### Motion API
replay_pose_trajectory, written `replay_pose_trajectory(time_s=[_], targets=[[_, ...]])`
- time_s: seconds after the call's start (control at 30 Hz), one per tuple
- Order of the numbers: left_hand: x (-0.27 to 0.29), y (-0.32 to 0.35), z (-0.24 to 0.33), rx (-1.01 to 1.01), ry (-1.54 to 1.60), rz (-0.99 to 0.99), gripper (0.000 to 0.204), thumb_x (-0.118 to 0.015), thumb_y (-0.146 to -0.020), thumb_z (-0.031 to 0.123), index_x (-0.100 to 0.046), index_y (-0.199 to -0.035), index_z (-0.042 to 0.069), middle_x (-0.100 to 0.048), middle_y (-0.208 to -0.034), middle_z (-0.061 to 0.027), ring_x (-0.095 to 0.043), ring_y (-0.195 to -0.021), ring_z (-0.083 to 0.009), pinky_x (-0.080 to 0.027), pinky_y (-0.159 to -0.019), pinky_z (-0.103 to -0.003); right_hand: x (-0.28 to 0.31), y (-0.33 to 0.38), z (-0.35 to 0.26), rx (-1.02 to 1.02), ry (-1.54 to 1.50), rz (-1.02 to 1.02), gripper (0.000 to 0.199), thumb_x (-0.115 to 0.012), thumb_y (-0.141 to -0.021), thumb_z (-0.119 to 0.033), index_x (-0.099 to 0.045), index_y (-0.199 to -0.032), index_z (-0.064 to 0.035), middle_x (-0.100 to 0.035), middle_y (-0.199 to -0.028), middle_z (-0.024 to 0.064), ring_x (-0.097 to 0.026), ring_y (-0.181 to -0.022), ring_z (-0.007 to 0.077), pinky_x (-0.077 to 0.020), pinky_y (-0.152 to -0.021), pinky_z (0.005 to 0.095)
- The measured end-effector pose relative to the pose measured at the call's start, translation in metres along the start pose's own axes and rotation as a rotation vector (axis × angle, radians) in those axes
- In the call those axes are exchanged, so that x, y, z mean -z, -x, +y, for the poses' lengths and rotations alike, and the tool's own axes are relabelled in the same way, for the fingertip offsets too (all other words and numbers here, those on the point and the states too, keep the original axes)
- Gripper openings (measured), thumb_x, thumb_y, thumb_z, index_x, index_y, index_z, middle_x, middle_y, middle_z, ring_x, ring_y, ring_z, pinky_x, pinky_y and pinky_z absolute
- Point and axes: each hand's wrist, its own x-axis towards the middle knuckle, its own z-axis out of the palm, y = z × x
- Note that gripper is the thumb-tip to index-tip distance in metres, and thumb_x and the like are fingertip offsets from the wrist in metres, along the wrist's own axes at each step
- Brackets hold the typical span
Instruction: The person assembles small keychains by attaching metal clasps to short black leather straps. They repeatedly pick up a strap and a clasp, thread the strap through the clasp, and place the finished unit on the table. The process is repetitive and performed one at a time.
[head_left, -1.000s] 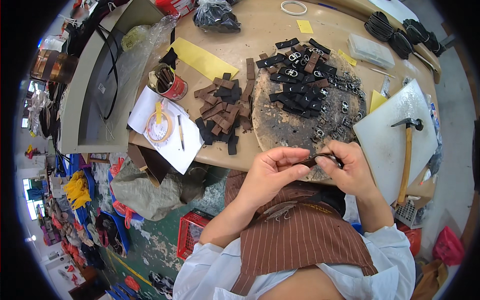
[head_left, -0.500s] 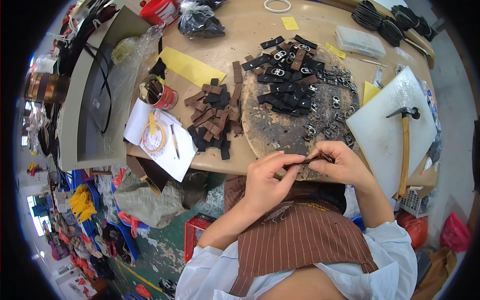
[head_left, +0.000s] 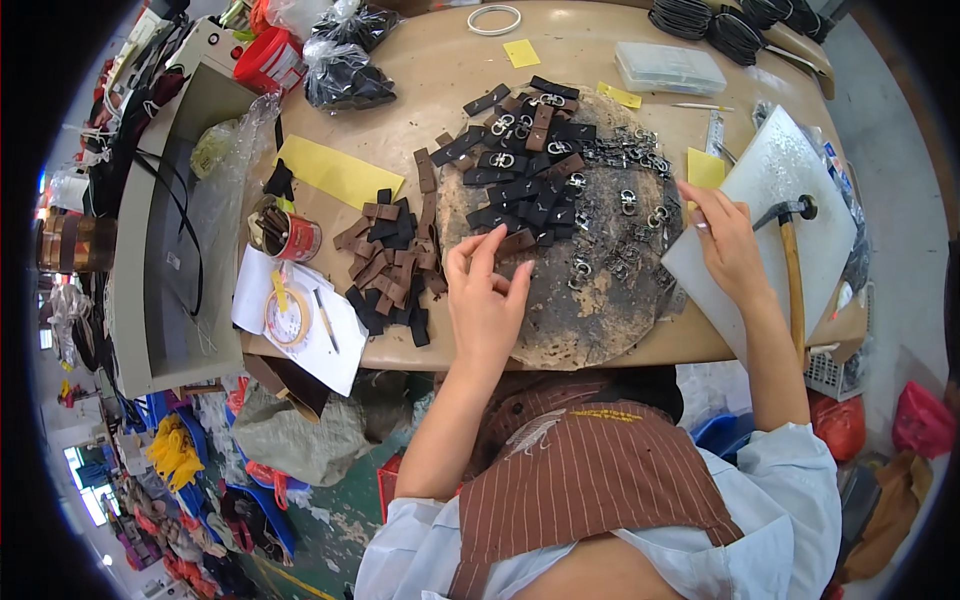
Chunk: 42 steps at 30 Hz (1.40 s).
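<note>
My left hand (head_left: 488,300) hovers with fingers spread over the near left part of a round, worn dark pad (head_left: 585,320); its fingertips are just short of a brown leather strap (head_left: 517,240). My right hand (head_left: 728,245) reaches over the left edge of a white board (head_left: 775,165), fingers stretched toward loose metal buckles (head_left: 640,205) and a yellow note (head_left: 706,166). I see nothing held in either hand. Black and brown straps with buckles (head_left: 525,160) lie heaped on the far side of the pad.
A hammer (head_left: 792,255) lies on the white board. Left of the pad are a pile of strap pieces (head_left: 385,260), a red tin (head_left: 292,236), a tape roll (head_left: 286,316) on white paper and a yellow sheet (head_left: 337,170). A clear box (head_left: 670,68) sits at the back.
Both hands were together at the near table edge, working one strap. They have separated: the left went forward onto the pad, the right out to the white board, and the strap is no longer held.
</note>
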Motion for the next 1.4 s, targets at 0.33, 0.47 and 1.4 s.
replay_pose_trajectory(time_s=[0.33, 0.47, 1.4], targets=[[-0.010, 0.035, -0.006, -0.269, -0.075, 0.017, 0.036, -0.069, -0.072, 0.001, -0.059, -0.106, 0.006, -0.045, -0.117, -0.0115, -0.055, -0.070, -0.0110, -0.047, -0.062, -0.023, 0.011, 0.039, 0.016, -0.142, -0.276, -0.150, 0.021, -0.056, -0.082, -0.006, -0.059, -0.103, -0.0036, -0.061, -0.086, 0.0097, -0.059, -0.072, 0.0208, -0.0448, -0.067, 0.0313], [-0.021, 0.045, 0.011, -0.249, 0.035, -0.132, 0.031, -0.070, -0.071, 0.001, -0.062, -0.101, 0.006, -0.046, -0.118, -0.0116, -0.056, -0.072, -0.0131, -0.048, -0.065, -0.026, 0.007, 0.039, -0.028, -0.139, -0.220, -0.198, 0.022, -0.063, -0.076, -0.005, -0.061, -0.098, -0.0029, -0.059, -0.082, 0.0118, -0.059, -0.074, 0.0251, -0.0462, -0.068, 0.0329], [0.038, 0.064, 0.034, 0.603, 0.923, -0.531, 0.017, -0.059, -0.085, 0.004, -0.058, -0.101, -0.002, -0.064, -0.088, -0.0085, -0.063, -0.077, -0.0113, -0.053, -0.071, -0.023, -0.017, 0.023, -0.112, 0.557, -0.666, -0.153, 0.021, -0.073, -0.068, -0.002, -0.062, -0.086, -0.0023, -0.059, -0.075, 0.0075, -0.058, -0.059, 0.0199, -0.0475, -0.050, 0.0276]])
